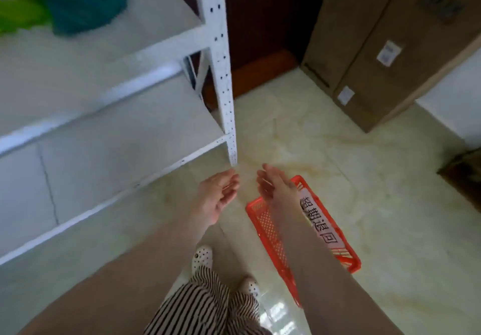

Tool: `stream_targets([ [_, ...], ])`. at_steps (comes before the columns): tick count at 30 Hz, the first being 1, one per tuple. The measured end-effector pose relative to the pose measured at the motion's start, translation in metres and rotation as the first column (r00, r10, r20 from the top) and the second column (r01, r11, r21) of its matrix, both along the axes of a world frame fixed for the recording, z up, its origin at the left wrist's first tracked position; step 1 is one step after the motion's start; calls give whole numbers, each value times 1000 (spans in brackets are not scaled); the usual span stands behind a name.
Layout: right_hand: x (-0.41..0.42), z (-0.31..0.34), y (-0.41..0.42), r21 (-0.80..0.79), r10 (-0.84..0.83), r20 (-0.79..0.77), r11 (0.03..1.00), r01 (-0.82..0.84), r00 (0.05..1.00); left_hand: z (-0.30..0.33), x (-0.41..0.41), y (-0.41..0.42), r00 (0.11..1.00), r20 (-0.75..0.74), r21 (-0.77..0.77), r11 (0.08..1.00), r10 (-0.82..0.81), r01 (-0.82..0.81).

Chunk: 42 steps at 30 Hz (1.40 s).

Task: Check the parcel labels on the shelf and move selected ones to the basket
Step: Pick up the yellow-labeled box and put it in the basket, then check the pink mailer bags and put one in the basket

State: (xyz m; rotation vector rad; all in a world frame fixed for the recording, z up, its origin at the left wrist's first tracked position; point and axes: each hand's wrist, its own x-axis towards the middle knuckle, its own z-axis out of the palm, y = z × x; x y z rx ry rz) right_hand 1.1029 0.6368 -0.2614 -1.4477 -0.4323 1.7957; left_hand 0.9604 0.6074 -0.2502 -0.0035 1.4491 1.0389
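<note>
Striped black-and-white trousers [208, 306] and white perforated clogs [201, 256] sit closest below the lens, with two bare forearms reaching forward above them. To the left, the white metal shelf unit with perforated uprights [223, 74] holds, on an upper level at far left, soft plastic parcel bags, one bright green [18, 14] and one dark teal [83, 1]; the view is too blurred to read any label. The lower shelf boards in view carry nothing I can make out.

Moving rightward, the left hand [217, 194] hangs over the pale marble-patterned floor [325, 152], just beside the foot of the shelf upright, palm turned inward, fingers [231, 182] loosely extended and slightly apart, gripping nothing. The right hand [273, 182] faces it, fingers likewise relaxed and empty, poised over the far end of the orange-red slotted plastic basket [273, 233]. That basket lies on the floor with its long axis running away from the feet towards the upper left, a white paper sign with printed characters [320, 220] along its right rim.

Judging by this, the parcels lie up and well to the left of both hands, so the left hand is nearer for the next reach.
</note>
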Motion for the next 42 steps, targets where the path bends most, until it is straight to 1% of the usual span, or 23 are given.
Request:
stream_targets([
  [3, -59, 67, 6, 112, 148, -31, 983, -143, 989, 65, -48, -11, 987, 21, 111, 981, 158, -159],
  [6, -127, 129, 5, 222, 294, -54, 935, -276, 954, 128, -106, -28, 959, 55, 239, 929, 277, -282],
  [7, -143, 144, 6, 252, 328, -64, 919, -303, 942, 146, -121, -30, 953, 57, 278, 912, 296, -300],
  [11, -242, 206, -7, 358, 474, -107, 838, -411, 874, 215, -208, -60, 904, 73, 458, 791, 421, -406],
  [13, -294, 230, -21, 407, 530, -109, 796, -449, 841, 241, -251, -80, 884, 75, 516, 741, 461, -430],
  [15, -345, 246, -40, 438, 570, -110, 763, -475, 814, 256, -296, -102, 862, 71, 544, 705, 502, -455],
  [18, -423, 257, -79, 440, 607, -131, 744, -503, 784, 265, -368, -140, 825, 82, 546, 667, 560, -507],
  [21, -481, 257, -108, 413, 614, -136, 749, -519, 778, 267, -423, -169, 787, 93, 504, 653, 610, -566],
  [24, -532, 258, -134, 389, 596, -129, 765, -513, 792, 266, -477, -195, 772, 69, 455, 668, 633, -588],
  [28, -581, 264, -150, 392, 565, -28, 765, -511, 824, 261, -532, -213, 754, 8, 381, 695, 657, -610],
  [31, -604, 266, -146, 419, 514, 65, 764, -491, 855, 252, -560, -212, 757, -17, 321, 720, 653, -615],
  [33, -617, 265, -137, 464, 481, 130, 744, -482, 867, 245, -575, -207, 763, -19, 291, 733, 647, -615],
  [37, -643, 265, -112, 509, 377, 191, 752, -420, 906, 235, -599, -192, 776, 8, 283, 743, 631, -607],
  [39, -662, 263, -96, 549, 354, 232, 721, -422, 906, 228, -612, -182, 777, 22, 271, 744, 629, -610],
  [42, -691, 257, -70, 567, 329, 358, 667, -483, 874, 219, -629, -164, 774, 48, 231, 747, 631, -623],
])
